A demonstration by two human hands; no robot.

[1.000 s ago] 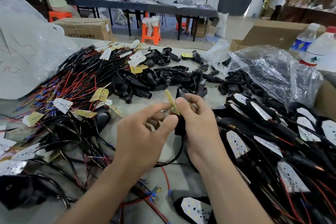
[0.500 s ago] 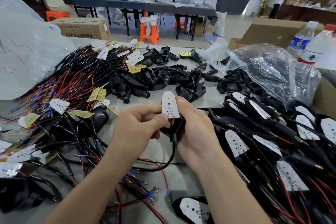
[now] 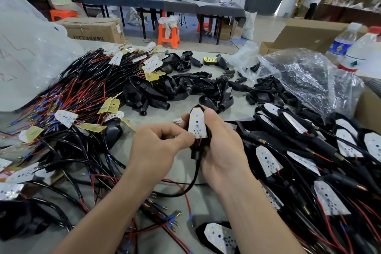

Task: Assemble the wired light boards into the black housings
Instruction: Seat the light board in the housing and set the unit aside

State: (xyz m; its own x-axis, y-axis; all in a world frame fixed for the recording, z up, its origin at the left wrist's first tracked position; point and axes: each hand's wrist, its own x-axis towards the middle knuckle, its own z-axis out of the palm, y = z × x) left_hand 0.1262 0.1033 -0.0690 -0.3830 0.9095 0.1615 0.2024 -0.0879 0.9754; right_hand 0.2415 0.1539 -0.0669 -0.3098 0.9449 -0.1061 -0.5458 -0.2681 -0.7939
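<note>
Grey desk (image 3: 206,208) carries the whole job, and its layout seems sorted by stage. Nearest, below the held housing (image 3: 195,153), lies one black shell (image 3: 218,237) with its white board already seated.

The right hand (image 3: 224,150) has its fingers curled round the housing, cradling it from behind with the thumb on the upper rim, likely to brace it against pressure. The left hand (image 3: 156,150) has its fingers bent, thumb and forefinger pinching the lower end of the board (image 3: 196,123), which lies face up in the housing's mouth. The red wire shows just below that end. The cable (image 3: 193,179) hangs out of the housing's neck and loops onto the desk, so the board appears close to seated.

Right of the housing, finished units (image 3: 309,150) are stacked together. To its left sprawl loose wired boards (image 3: 72,99). Just beyond it sit empty shells (image 3: 175,90), within easy reach. Farther off to the right are a crumpled plastic bag (image 3: 309,76) and two bottles (image 3: 358,53); far behind, people work at a long table (image 3: 165,4).
</note>
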